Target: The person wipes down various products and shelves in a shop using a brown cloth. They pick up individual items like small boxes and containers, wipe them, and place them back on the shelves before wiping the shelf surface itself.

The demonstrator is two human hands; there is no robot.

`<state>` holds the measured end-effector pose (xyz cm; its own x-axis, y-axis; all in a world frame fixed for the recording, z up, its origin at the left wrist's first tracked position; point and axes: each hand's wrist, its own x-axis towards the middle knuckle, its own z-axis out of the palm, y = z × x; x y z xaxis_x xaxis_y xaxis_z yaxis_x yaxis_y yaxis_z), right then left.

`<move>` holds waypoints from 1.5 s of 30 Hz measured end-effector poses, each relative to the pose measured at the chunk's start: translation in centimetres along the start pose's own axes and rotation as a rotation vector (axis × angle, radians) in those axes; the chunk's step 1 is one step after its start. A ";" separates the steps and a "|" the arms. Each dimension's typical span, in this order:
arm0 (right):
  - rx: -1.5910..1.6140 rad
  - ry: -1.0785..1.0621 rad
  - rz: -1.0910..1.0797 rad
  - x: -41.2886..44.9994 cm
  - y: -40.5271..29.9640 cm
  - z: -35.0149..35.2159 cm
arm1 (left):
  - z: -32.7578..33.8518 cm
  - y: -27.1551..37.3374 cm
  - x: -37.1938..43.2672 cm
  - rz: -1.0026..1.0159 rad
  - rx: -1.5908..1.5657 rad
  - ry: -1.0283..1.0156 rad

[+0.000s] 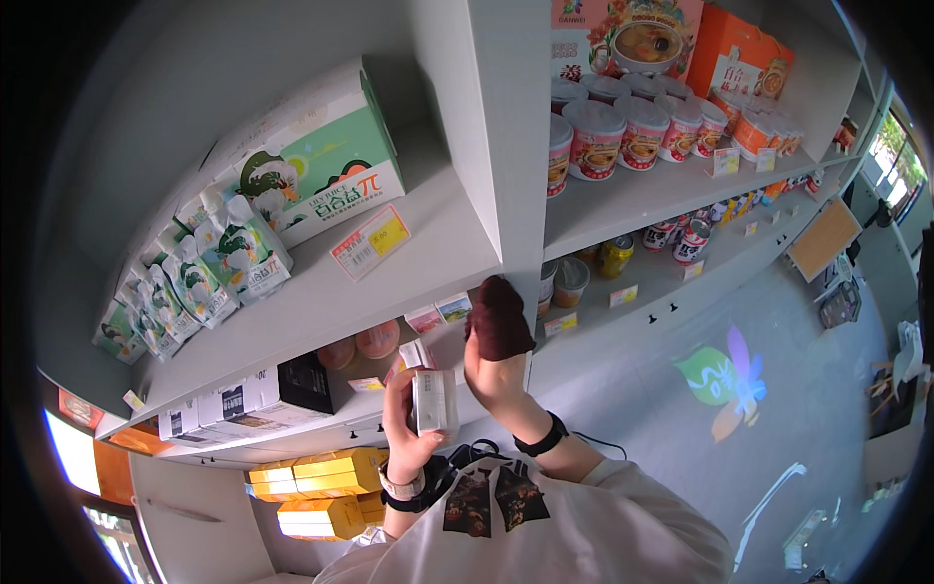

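Note:
My left hand (pixel 403 425) grips a small white box (pixel 435 401) with printing on its side, held in front of the lower shelf. In my right hand (pixel 496 376) is a bunched dark red cloth (pixel 502 320). The cloth is at the lower front of the upright shelf divider (pixel 514 182); whether it touches the wood cannot be told. Behind the white box, round pink-lidded tubs (pixel 378 339) and another small box (pixel 416 355) sit on the lower shelf, partly hidden by the shelf board above.
Spouted juice pouches (pixel 244 248) and a green-and-white carton (pixel 328 168) occupy the upper left shelf. Lidded paper cups (pixel 595 139) line the upper right shelf, with cans (pixel 616 255) below. Yellow boxes (pixel 336 474) are stacked low left. A coloured light pattern (pixel 722 379) falls on the floor.

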<state>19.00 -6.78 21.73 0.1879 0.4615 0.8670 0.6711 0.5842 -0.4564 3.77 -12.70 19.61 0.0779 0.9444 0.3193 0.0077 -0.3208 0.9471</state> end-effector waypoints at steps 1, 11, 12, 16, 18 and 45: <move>-0.026 0.026 0.019 -0.3 0.4 0.0 | -0.1 0.0 -0.1 -0.003 -0.004 -0.016; 0.057 -0.032 0.034 -0.7 0.0 -0.4 | -0.6 -0.6 -0.7 0.040 -0.051 -0.031; 0.008 0.039 0.003 -0.9 0.3 -0.5 | -0.6 -0.6 -0.7 0.040 -0.049 -0.032; 0.006 -0.051 -0.051 -0.8 -0.4 -0.5 | -0.4 -0.2 -0.7 0.015 -0.018 -0.006; 0.062 -0.075 -0.046 -0.7 -0.7 -0.2 | -0.3 0.2 -0.5 0.005 0.023 0.005; -0.008 -0.229 0.105 2.1 -2.2 -0.4 | -0.8 -0.6 -0.6 0.059 -0.006 0.043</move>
<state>18.20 -7.35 24.65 0.0896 0.6590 0.7468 0.6620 0.5207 -0.5390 2.96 -13.04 18.91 0.0350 0.9262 0.3754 -0.0019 -0.3756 0.9268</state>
